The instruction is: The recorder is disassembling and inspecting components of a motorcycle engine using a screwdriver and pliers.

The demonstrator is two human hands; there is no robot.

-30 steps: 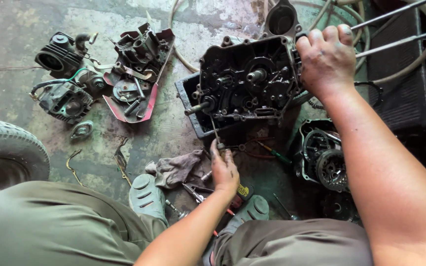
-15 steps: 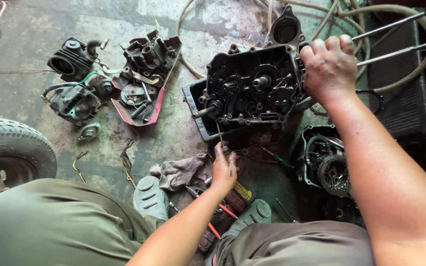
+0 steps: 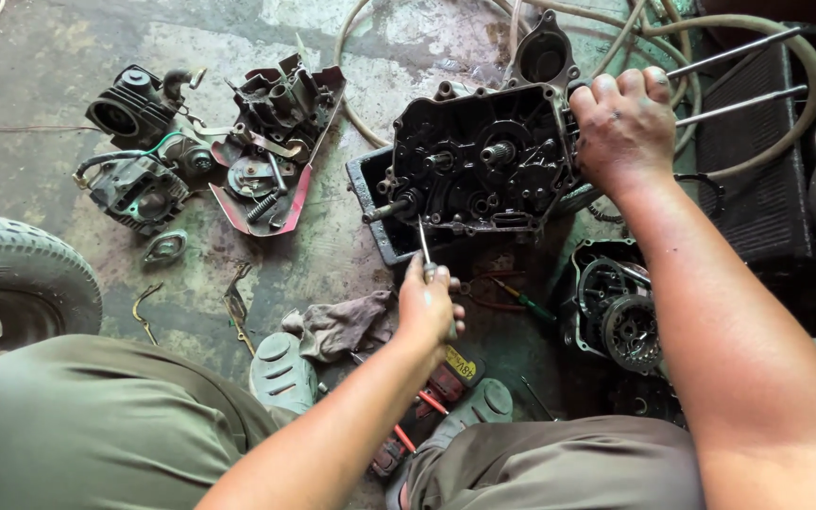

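My left hand is closed on a screwdriver, tip probably at the engine case's lower edge; my right hand clamps the case. Next needs steady turning.

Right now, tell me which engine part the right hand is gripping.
The big black crankcase propped on the tray, under the right hand; the other engine parts lie untouched on the floor.

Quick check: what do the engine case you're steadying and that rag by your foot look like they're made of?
Engine case: looks like cast metal, dull black and oily, with ribbed walls and shafts sticking out. Rag: soft woven cloth, grey-brown, crumpled and stained. The right hand grips the case's edge.
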